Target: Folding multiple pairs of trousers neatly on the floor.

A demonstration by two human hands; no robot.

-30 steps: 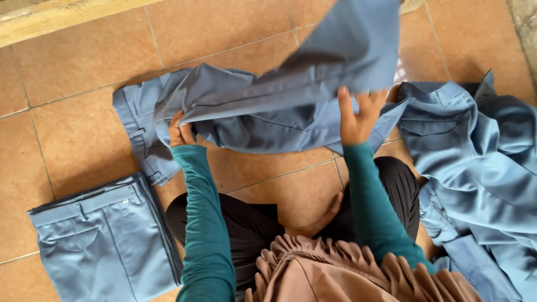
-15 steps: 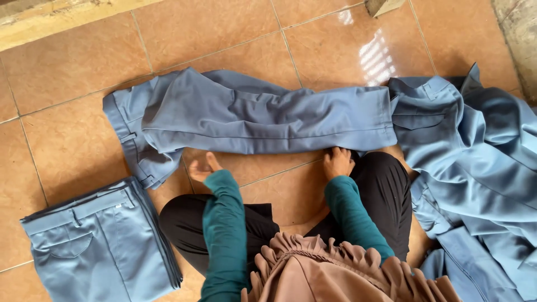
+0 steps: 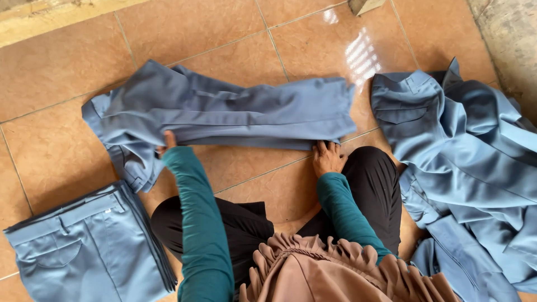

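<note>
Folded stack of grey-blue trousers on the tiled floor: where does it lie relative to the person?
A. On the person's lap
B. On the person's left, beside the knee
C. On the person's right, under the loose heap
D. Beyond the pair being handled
B: the folded stack of grey-blue trousers lies at lower left by the left knee, while the loose heap of grey-blue garments is on the right.

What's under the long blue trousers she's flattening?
Under the long blue cloth trousers lie glossy orange floor tiles. The left hand reaches beneath the edge, fingers mostly hidden; whatever else lies underneath is covered.
</note>
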